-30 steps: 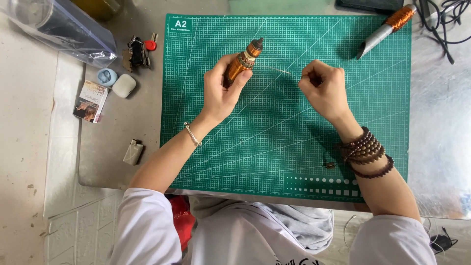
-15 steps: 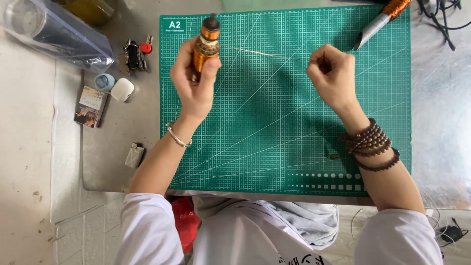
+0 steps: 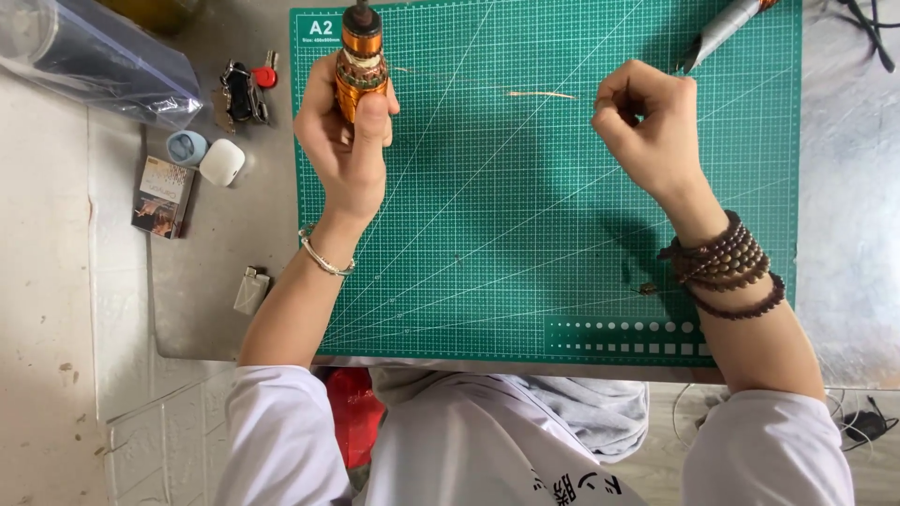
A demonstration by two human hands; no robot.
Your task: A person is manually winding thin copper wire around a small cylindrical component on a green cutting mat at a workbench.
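My left hand [image 3: 345, 141] grips a copper-wound motor armature [image 3: 360, 58], held upright over the top left of the green cutting mat [image 3: 525, 244]. A thin copper wire [image 3: 534, 94] runs from the armature to the right. My right hand [image 3: 647, 126] is closed and pinches the wire's free end above the mat's upper right. The wire is stretched nearly level between the two hands. A silver bangle sits on my left wrist and dark bead bracelets on my right.
A silver and orange tool [image 3: 727, 23] lies at the mat's top right. Left of the mat are a clear plastic roll [image 3: 89, 61], a key bunch [image 3: 242, 89], a white earbud case [image 3: 221, 161], a small box [image 3: 163, 197] and a lighter [image 3: 250, 290]. Cables lie at top right.
My left hand has carried the armature left and up, turning it upright. My right hand has drifted right, and the wire between them has grown longer.
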